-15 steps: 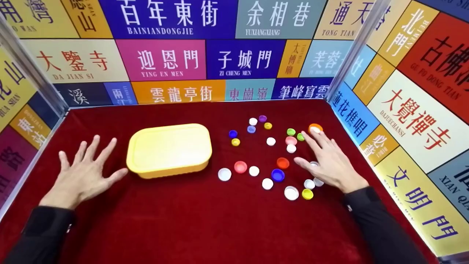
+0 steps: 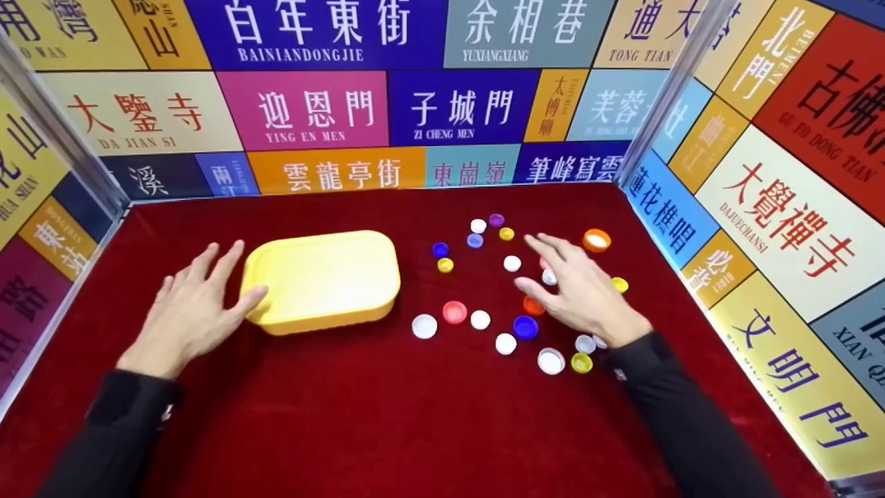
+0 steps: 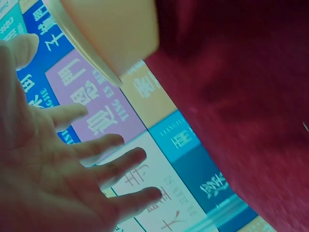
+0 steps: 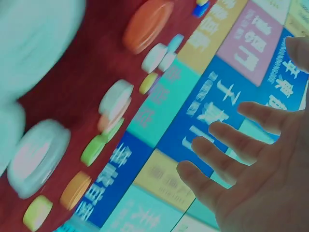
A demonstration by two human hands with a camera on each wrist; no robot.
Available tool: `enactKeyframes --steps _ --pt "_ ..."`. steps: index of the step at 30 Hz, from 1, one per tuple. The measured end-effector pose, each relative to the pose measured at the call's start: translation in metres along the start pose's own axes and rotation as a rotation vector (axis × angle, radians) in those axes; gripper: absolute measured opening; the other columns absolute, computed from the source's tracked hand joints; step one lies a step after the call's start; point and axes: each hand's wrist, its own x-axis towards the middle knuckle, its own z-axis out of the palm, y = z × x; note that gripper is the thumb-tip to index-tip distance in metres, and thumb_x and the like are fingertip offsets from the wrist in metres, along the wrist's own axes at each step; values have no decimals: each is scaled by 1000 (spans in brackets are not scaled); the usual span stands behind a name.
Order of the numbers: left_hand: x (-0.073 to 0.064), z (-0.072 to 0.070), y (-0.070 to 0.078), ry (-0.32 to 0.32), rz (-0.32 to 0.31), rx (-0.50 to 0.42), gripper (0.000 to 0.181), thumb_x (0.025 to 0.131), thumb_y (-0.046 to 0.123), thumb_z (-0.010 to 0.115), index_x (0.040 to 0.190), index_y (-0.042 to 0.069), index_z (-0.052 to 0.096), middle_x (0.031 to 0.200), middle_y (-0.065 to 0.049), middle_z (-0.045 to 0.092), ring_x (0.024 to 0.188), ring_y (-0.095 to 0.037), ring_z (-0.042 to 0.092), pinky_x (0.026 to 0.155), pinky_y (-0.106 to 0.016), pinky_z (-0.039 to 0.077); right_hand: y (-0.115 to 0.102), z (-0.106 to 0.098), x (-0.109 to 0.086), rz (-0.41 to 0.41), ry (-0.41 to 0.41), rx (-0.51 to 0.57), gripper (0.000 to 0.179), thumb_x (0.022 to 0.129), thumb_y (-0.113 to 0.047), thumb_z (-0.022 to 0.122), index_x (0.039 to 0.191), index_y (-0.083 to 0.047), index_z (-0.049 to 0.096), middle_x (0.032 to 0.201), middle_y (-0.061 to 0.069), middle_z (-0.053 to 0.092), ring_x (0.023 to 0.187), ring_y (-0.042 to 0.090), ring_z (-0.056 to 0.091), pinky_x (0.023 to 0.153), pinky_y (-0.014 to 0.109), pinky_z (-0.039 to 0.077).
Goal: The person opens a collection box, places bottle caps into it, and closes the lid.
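My left hand (image 2: pixel 190 308) hovers at the left end of a yellow rounded box (image 2: pixel 321 280), its thumb overlapping the box's edge in the head view. The left wrist view shows that hand (image 3: pixel 63 159) with fingers spread and nothing held, the box (image 3: pixel 120 29) beyond it. Over the scattered plastic bottle caps, my right hand (image 2: pixel 584 290) has its fingers extended and holds nothing. It partly covers a red cap (image 2: pixel 532 305) and a white cap (image 2: pixel 549 277). In the right wrist view, green caps (image 4: pixel 93 150) show beyond the palm.
More caps lie between the box and the right hand, among them a blue cap (image 2: pixel 525 327), a pink cap (image 2: pixel 454 312) and a large white cap (image 2: pixel 551 360). An orange cap (image 2: pixel 597 240) is at the back right. Printed panels (image 2: pixel 304 111) wall the red cloth (image 2: pixel 387 422).
My left hand has moved right, up to the box. My right hand has shifted left over the caps, uncovering a yellow cap at the right and hiding the green ones in the head view.
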Motion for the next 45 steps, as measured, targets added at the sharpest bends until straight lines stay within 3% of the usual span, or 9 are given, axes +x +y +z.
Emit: enactKeyframes --steps 7,13,19,23,28,32,37,45 --pt "8 7 17 8 -25 -55 100 114 74 56 189 20 19 186 -38 25 156 -71 40 120 -91 40 -39 14 20 -12 -25 84 77 113 -57 73 178 -21 51 176 14 56 162 39 54 131 63 51" --pt "16 16 28 9 -85 -126 95 117 57 61 188 13 16 180 -43 31 153 -67 47 124 -86 42 -73 31 37 -93 -1 173 68 114 -43 76 170 -7 59 163 21 66 153 43 62 132 61 49" --pt "18 26 36 35 -101 -170 90 118 44 61 185 2 20 168 -47 41 137 -65 59 122 -80 49 -103 53 53 -118 2 281 61 113 -32 78 163 0 64 146 23 75 129 43 77 114 55 64" --pt "19 30 38 98 -88 -168 77 119 32 58 181 -5 30 159 -49 48 127 -67 65 112 -80 55 -122 68 65 -70 -39 378 59 112 -26 79 162 3 64 142 27 76 120 41 83 106 52 69" --pt "17 31 41 154 -66 -155 60 119 14 48 174 -8 42 150 -47 53 123 -68 68 103 -77 60 -147 84 76 35 -121 512 59 113 -23 78 163 5 62 141 25 81 116 35 86 106 48 69" --pt "15 30 42 151 -61 -148 58 117 7 44 172 -7 45 148 -47 54 123 -66 68 99 -75 61 -163 92 79 114 -167 655 56 113 -20 76 161 8 63 131 21 85 106 30 89 95 36 71" --pt "10 29 45 141 -45 -147 56 115 6 46 169 -7 49 146 -46 55 119 -64 70 96 -73 62 -172 97 76 221 -158 802 50 112 -13 75 156 9 66 112 17 84 85 18 88 84 29 71" --pt "-3 26 49 114 -44 -138 59 112 9 50 170 -3 49 146 -43 55 108 -59 72 86 -70 64 -175 93 57 325 -239 905 52 112 -14 78 157 8 63 102 14 85 73 10 82 70 22 62"
